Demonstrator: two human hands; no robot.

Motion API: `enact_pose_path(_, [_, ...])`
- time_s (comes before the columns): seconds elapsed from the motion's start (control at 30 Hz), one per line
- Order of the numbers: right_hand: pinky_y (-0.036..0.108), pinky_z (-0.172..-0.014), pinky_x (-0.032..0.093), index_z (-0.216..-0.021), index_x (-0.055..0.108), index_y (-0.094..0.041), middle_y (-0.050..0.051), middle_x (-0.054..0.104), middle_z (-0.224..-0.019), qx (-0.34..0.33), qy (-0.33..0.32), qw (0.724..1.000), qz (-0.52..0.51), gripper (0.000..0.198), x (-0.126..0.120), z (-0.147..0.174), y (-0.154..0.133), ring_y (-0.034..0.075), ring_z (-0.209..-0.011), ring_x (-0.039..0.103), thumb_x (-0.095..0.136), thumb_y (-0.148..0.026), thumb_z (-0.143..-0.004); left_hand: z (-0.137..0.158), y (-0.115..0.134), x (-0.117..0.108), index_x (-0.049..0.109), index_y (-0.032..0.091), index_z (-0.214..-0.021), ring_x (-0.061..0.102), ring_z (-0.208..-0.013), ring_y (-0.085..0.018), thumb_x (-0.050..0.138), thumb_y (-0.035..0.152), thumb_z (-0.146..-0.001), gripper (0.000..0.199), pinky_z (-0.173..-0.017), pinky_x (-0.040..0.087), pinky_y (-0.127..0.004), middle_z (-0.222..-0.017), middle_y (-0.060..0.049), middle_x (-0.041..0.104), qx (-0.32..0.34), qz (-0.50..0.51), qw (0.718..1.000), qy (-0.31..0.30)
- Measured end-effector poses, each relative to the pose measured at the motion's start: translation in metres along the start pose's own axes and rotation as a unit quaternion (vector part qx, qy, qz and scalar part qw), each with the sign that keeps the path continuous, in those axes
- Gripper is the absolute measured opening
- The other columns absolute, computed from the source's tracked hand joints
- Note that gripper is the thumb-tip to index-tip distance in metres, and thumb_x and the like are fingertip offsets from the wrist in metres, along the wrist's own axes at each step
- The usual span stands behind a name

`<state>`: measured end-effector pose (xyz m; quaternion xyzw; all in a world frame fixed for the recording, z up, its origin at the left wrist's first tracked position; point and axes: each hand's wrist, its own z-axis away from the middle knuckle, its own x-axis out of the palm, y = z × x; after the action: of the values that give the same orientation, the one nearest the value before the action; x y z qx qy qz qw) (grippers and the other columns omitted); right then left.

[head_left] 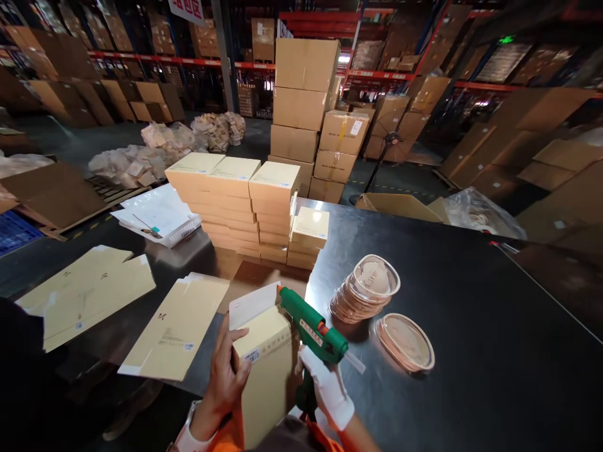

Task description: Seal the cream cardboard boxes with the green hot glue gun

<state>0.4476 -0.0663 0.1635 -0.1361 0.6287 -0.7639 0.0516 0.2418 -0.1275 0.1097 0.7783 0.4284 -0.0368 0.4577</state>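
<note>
Bare and wrapped round one side of a cream carton [266,370], my left hand [226,367] steadies it in front of me. The carton's white end flap [254,304] is raised. In my white-gloved right hand [327,383] is a green glue gun [313,329] with a clear glue stick poking out of its rear. Its orange nozzle is at the top corner of the flap; whether the two touch, I cannot tell. To the right stand a stack of clear-lidded oval containers [362,289] and a lower pile of the same kind [406,342].
Stacked cream cartons [226,201] stand at the table's back, beside a white basket [181,232] with papers. Flat cartons [176,326] lie on the left of the dark table [494,314]. Tall brown boxes [304,103], a fan [391,141] and shelving are beyond.
</note>
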Motion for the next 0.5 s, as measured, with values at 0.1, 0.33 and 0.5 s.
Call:
enact_pose_path(0.1, [0.029,-0.057,0.045,-0.050,0.058,-0.021,-0.001,0.052,-0.048,0.058,-0.039,0.997,-0.044,0.037,-0.004,-0.003,-0.014,0.013,-0.049,0.047,0.076,-0.046,-0.069,0.001,-0.007,-0.002,0.063,0.019,-0.112,0.043,-0.141,-0.040,0.053,0.039,-0.089,0.032,-0.104,0.046,-0.059,-0.154,-0.020,0.043,-0.037,0.027,0.999,0.005])
enact_pose_path(0.33, [0.024,-0.050,0.045,-0.075,0.060,-0.019,0.001,0.064,-0.064,0.147,0.051,0.973,-0.169,0.046,-0.030,-0.071,0.034,0.013,-0.055,0.057,0.079,-0.056,-0.057,-0.009,-0.040,-0.008,0.066,0.019,-0.097,0.047,-0.135,-0.042,0.061,0.062,-0.079,0.046,-0.111,0.037,-0.061,-0.142,-0.018,0.053,-0.208,0.180,0.960,0.059])
enact_pose_path(0.5, [0.022,-0.041,0.037,-0.070,0.054,-0.020,-0.004,0.052,-0.051,0.148,0.049,0.983,-0.096,0.040,-0.036,-0.102,0.080,0.010,-0.042,0.045,0.081,-0.038,-0.048,-0.008,-0.036,-0.004,0.070,0.021,-0.094,0.059,-0.119,-0.039,0.069,0.067,-0.066,0.054,-0.094,0.053,-0.049,-0.130,-0.010,0.062,-0.326,0.318,0.888,0.060])
